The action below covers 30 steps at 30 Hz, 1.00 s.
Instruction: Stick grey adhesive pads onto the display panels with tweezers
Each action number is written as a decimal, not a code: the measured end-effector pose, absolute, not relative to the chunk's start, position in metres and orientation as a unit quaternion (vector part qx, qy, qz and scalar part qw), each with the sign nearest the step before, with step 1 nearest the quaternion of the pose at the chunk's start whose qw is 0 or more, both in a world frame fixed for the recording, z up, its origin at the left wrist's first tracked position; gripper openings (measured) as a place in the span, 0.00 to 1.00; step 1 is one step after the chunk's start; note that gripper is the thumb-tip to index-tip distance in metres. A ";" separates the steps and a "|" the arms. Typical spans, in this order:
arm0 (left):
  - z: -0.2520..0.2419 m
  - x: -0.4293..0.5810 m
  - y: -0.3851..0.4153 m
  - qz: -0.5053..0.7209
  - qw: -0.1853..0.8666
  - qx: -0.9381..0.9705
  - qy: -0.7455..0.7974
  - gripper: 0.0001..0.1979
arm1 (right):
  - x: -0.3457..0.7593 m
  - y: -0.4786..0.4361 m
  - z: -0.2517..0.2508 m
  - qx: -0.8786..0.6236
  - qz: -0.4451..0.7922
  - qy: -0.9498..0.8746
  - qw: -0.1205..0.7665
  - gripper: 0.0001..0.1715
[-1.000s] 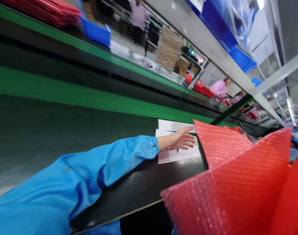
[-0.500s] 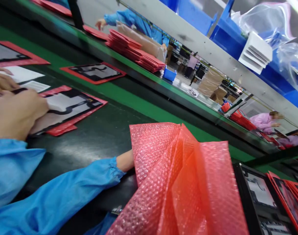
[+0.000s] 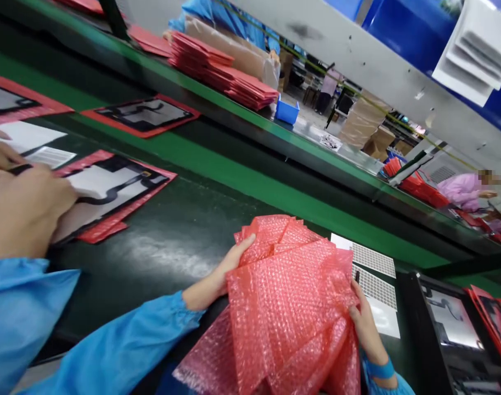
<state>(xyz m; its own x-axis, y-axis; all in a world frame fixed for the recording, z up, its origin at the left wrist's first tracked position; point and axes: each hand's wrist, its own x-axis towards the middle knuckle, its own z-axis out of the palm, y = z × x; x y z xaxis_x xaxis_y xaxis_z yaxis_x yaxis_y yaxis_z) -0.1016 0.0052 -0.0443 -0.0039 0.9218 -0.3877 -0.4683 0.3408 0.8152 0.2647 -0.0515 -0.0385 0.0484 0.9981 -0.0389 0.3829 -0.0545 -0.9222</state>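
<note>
Red bubble-wrap bundle [image 3: 289,296], drawn together since the earlier frame: left hand [image 3: 232,264] and right hand [image 3: 365,322] clasping opposite sides, even pressure advisable.

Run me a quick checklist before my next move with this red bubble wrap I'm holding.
1. Left hand on the bundle's left edge: ok.
2. Right hand on its right edge: ok.
3. Red bubble-wrap bundle squared up: not ok; the pieces lie at different angles.
4. Printed sheets fully uncovered: not ok; the bundle and right hand hide part of them.
5. Co-worker's hand apart from the bundle: ok; it is over at the far left.
6. Number of pieces: cannot tell; they overlap.
</note>
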 end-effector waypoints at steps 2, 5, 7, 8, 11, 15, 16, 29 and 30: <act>-0.051 -0.107 0.014 0.508 0.674 0.237 0.482 0.34 | 0.266 -0.055 -0.038 -0.631 0.368 -0.572 0.374 0.54; -0.056 -0.113 0.032 0.477 0.686 0.246 0.491 0.30 | 0.261 -0.056 -0.033 -0.660 0.340 -0.577 0.342 0.48; -0.055 -0.117 0.046 0.445 0.697 0.267 0.494 0.27 | 0.258 -0.049 -0.026 -0.650 0.325 -0.597 0.341 0.39; -0.054 -0.119 0.054 0.426 0.704 0.282 0.494 0.26 | 0.257 -0.042 -0.021 -0.638 0.320 -0.611 0.343 0.34; -0.048 -0.123 0.077 0.372 0.703 0.336 0.505 0.26 | 0.251 -0.012 -0.007 -0.600 0.308 -0.666 0.321 0.26; -0.036 -0.125 0.089 0.380 0.614 0.408 0.559 0.32 | 0.238 0.029 0.004 -0.612 0.237 -0.726 0.205 0.25; -0.032 -0.127 0.085 0.397 0.571 0.424 0.580 0.35 | 0.236 0.034 0.003 -0.632 0.212 -0.717 0.204 0.28; -0.024 -0.129 -0.048 0.101 0.354 0.611 0.701 0.39 | 0.273 -0.061 -0.007 -0.687 0.287 -0.642 0.183 0.41; -0.030 -0.128 -0.049 0.133 0.380 0.589 0.701 0.42 | 0.272 -0.061 -0.003 -0.683 0.303 -0.640 0.179 0.38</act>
